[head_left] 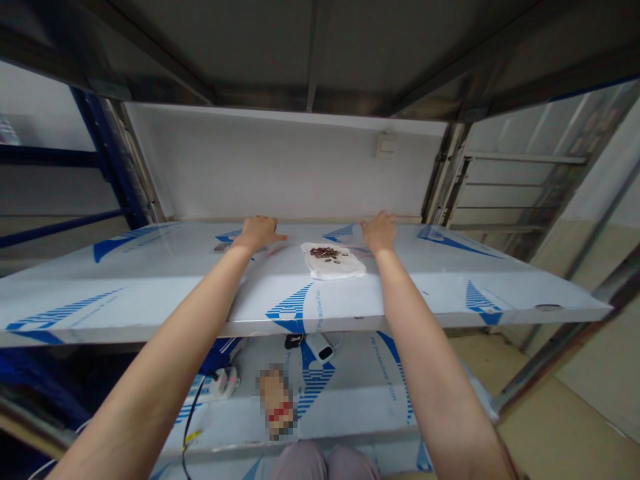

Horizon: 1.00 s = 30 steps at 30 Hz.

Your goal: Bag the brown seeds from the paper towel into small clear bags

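Both my arms reach forward over a white shelf board (150,280) with blue printed film. My left hand (257,231) lies flat on the board near its far edge, fingers stretched and thumb out to the right, holding nothing. My right hand (379,229) rests on the board too, with its fingers bent forward towards the back edge; nothing shows in it. Between the hands, slightly nearer the right one, lies a white cloth (333,261) with a small pile of dark little pieces (326,253) on it. Neither hand touches the cloth.
A white back panel (280,163) with a small switch box (386,144) closes the rear. Metal rack posts (440,173) stand at both sides and a shelf hangs overhead. On the lower shelf (350,393) lie a white device (320,347), a black cable (193,413) and a white plug block (226,383).
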Motion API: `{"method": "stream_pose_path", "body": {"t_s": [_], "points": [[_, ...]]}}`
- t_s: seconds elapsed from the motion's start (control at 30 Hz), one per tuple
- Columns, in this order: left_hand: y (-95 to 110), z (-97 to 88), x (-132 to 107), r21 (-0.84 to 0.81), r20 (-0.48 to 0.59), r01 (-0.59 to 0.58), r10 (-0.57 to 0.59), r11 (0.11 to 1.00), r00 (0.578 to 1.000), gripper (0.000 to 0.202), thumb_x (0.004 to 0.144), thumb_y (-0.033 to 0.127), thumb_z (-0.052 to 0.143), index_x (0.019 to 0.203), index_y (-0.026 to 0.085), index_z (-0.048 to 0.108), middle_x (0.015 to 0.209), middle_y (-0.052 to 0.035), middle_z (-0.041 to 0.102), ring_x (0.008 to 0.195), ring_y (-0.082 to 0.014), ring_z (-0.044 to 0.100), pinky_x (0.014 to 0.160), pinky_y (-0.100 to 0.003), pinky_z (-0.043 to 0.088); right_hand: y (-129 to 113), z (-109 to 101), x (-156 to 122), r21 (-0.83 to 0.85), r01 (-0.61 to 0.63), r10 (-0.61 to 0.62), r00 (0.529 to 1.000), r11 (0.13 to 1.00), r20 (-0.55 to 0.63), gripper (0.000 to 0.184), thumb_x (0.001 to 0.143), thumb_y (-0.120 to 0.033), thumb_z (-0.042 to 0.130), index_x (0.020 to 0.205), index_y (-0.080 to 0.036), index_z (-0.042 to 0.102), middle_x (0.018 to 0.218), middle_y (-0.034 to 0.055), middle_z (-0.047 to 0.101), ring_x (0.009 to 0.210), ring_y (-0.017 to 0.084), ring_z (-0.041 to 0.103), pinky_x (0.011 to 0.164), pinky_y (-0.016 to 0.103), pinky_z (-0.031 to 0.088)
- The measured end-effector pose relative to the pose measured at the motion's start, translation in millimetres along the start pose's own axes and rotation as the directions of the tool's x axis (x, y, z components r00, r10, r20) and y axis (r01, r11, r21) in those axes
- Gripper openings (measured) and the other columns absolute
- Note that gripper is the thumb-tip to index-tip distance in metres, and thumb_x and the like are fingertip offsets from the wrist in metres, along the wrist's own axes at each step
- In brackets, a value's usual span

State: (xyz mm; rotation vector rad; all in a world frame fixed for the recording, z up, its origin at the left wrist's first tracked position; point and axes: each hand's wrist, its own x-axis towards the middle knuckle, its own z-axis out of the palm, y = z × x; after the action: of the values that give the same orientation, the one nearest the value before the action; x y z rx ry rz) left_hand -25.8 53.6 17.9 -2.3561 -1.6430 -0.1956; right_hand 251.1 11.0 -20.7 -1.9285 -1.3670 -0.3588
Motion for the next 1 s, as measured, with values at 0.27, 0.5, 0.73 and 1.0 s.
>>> {"method": "stream_pose_path", "body": {"t_s": [0.27, 0.5, 0.73, 1.0], "points": [[5.7, 14.2, -0.2, 0.098, 0.102, -0.029, 0.019, 0.995, 0.995, 0.032, 0.077, 0.029, 0.060, 0.102, 0.011, 0.070, 0.102, -0.0229, 0.069, 0.105, -0.0333, 0.061, 0.085, -0.036, 0.046, -37.7, -17.7, -14.5, 0.000, 0.064, -0.064, 0.992, 0.998, -0.113, 0.038, 0.088, -0.015, 0.040, 0.124, -0.007, 0.045, 0.128, 0.0261, 0.045, 0.117, 0.033, 0.048, 0.094, 0.045, 0.041], [5.7, 6.6, -4.2, 0.082, 0.033, -0.027, 0.025, 0.996, 0.999, 0.036, 0.082, 0.014, 0.048, 0.113, 0.008, 0.065, 0.108, -0.0237, 0.067, 0.110, -0.0322, 0.059, 0.089, -0.037, 0.045, -23.2, 0.8, -10.2, -0.058, 0.077, -0.074, 0.996, 0.995, 0.058, 0.040, 0.085, -0.022, 0.054, 0.122, -0.007, 0.049, 0.122, 0.0257, 0.051, 0.116, 0.035, 0.049, 0.093, 0.047, 0.041], [10.3, -7.1, -9.9, 0.038, -0.080, -0.017, 0.020, 0.999, 0.997, 0.030, 0.088, 0.022, 0.051, 0.109, 0.009, 0.067, 0.110, -0.0207, 0.066, 0.111, -0.0343, 0.058, 0.089, -0.038, 0.044, -29.6, 7.6, -1.9, 0.172, 0.051, -0.094, 0.964, 0.984, 0.249, 0.027, 0.084, -0.023, 0.053, 0.111, -0.019, 0.059, 0.114, 0.0147, 0.064, 0.112, 0.032, 0.057, 0.096, 0.049, 0.038], [12.0, -5.6, -6.1, -0.188, -0.199, -0.101, 0.063, 0.977, 0.978, 0.025, 0.089, 0.031, 0.054, 0.096, 0.012, 0.069, 0.098, -0.0157, 0.069, 0.097, -0.0276, 0.062, 0.079, -0.030, 0.041, -39.8, 12.4, -0.8, 0.558, 0.010, -0.263, 0.889, 0.830, 0.376, 0.016, 0.085, -0.017, 0.053, 0.093, -0.016, 0.066, 0.104, 0.0110, 0.070, 0.096, 0.019, 0.063, 0.087, 0.032, 0.046]]}}
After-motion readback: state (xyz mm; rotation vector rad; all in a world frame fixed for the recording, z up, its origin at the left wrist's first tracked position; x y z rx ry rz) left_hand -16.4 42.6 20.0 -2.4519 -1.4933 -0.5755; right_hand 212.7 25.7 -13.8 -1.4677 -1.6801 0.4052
